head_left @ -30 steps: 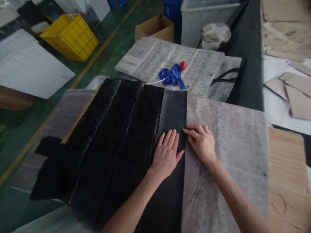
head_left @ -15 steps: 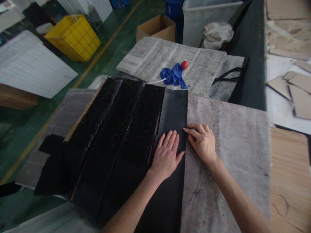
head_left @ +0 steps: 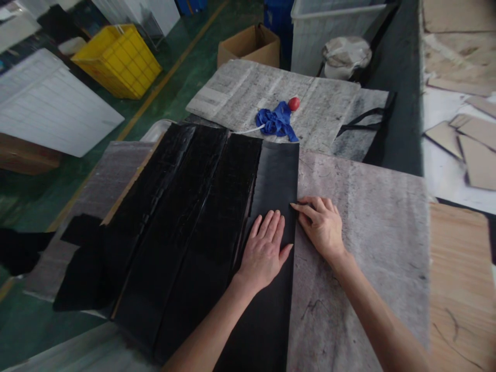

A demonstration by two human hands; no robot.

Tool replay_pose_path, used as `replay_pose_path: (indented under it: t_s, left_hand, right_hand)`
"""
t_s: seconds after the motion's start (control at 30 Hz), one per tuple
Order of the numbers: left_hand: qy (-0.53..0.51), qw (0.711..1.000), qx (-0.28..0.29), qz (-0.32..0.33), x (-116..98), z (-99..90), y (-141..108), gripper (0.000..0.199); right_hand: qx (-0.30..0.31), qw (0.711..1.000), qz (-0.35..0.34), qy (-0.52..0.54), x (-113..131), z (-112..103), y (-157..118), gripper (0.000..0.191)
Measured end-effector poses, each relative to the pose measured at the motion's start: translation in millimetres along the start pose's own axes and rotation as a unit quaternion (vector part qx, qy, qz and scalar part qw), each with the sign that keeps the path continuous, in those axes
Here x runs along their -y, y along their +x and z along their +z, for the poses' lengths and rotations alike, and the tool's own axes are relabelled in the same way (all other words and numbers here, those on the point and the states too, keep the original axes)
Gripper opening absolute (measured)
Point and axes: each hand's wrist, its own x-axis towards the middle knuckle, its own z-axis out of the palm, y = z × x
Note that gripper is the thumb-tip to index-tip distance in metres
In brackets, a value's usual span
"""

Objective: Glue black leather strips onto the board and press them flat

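My left hand [head_left: 264,250] lies flat, fingers spread, on a long matte black sheet [head_left: 277,175] at the right end of a row of glossy black strips [head_left: 194,206]. My right hand [head_left: 321,225] rests on the grey felt-covered table [head_left: 368,217], its fingertips pinching at the right edge of that same sheet. The sheet lies flat under both hands.
A blue cloth [head_left: 277,123] and a small red ball [head_left: 294,103] lie on the far grey board. A cardboard box [head_left: 250,45], a yellow crate [head_left: 118,59] and a white bin [head_left: 329,26] stand beyond. Wooden board [head_left: 461,279] at right.
Both hands stay where they were on the black sheet. A dark shape has come into view at the left edge, near the floor.
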Motion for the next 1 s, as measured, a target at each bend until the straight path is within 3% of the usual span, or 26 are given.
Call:
replay_pose_path:
  t_s: [0.83, 1.0]
  left_hand:
    - [-0.016, 1.000, -0.010, -0.010, -1.3, -0.9, -1.3, 0.058]
    - [-0.018, 1.000, -0.011, -0.010, -0.7, 0.0, -1.3, 0.057]
  right_hand:
    - [0.002, 1.000, -0.006, 0.002, -1.3, -0.5, -0.8, 0.027]
    - [-0.041, 0.998, -0.017, 0.053, -1.2, -4.7, -3.3, 0.027]
